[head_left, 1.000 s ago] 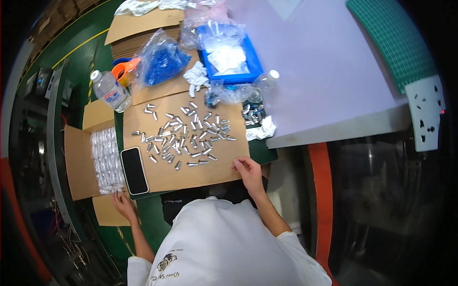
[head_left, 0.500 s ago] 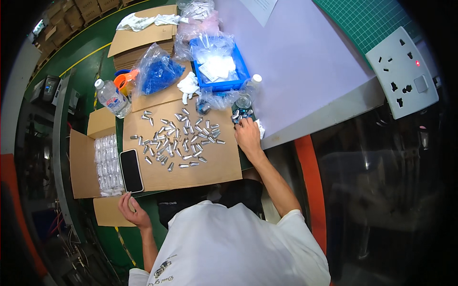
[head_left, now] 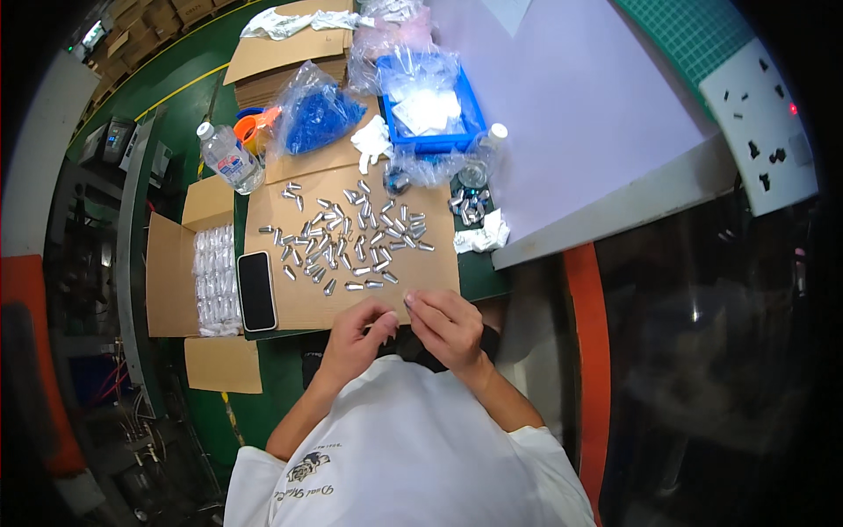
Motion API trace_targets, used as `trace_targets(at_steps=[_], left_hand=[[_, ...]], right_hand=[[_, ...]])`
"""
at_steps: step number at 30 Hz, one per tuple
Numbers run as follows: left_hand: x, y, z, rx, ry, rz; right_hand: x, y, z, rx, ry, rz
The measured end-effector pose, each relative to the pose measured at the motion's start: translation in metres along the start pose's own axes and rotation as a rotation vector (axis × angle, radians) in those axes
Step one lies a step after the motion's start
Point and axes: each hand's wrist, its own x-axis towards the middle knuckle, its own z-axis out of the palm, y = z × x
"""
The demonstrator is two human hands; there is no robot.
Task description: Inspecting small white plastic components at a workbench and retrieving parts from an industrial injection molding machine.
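At the front edge of the cardboard sheet (head_left: 299, 318), my two hands face each other, a small gap apart. My right hand (head_left: 448, 332) pinches a small metal piece, mostly hidden by its fingertips. Loosely curled, my left hand (head_left: 356, 341) points its thumb toward the right hand; whether its fingers hold anything is hidden. Many small silver tapered metal parts (head_left: 332, 241) lie scattered on the cardboard beyond the hands. A pile of small shiny metal pieces (head_left: 470, 205) sits to the right of the sheet, beside a crumpled white cloth (head_left: 483, 235).
At left, a smartphone (head_left: 256, 292) lies by an open carton (head_left: 171, 277) of clear-wrapped parts. Farther back are a clear bottle (head_left: 230, 160), a bag of blue material (head_left: 320, 121), a blue bin (head_left: 430, 142) and another bottle (head_left: 479, 158). A power strip (head_left: 760, 132) is at right.
My right hand has come back from the metal pile to the front of the cardboard with a small piece. My left hand has moved right from beside the carton to meet it.
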Motion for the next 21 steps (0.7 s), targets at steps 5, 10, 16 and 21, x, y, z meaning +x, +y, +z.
trace_targets(at_steps=[5, 10, 16, 21], left_hand=[[0.005, 0.018, 0.015, 0.033, -0.113, -0.048], [-0.001, 0.013, 0.016, 0.107, -0.131, 0.005], [-0.008, 0.018, 0.020, 0.192, -0.063, 0.049], [-0.010, 0.024, 0.023, 0.197, -0.007, 0.073]], right_hand=[[-0.012, -0.016, -0.012, 0.025, 0.012, 0.014], [-0.017, -0.021, -0.015, 0.056, 0.030, 0.037], [-0.019, -0.021, -0.013, 0.060, 0.043, 0.031], [-0.021, -0.020, -0.017, 0.003, 0.005, 0.026]])
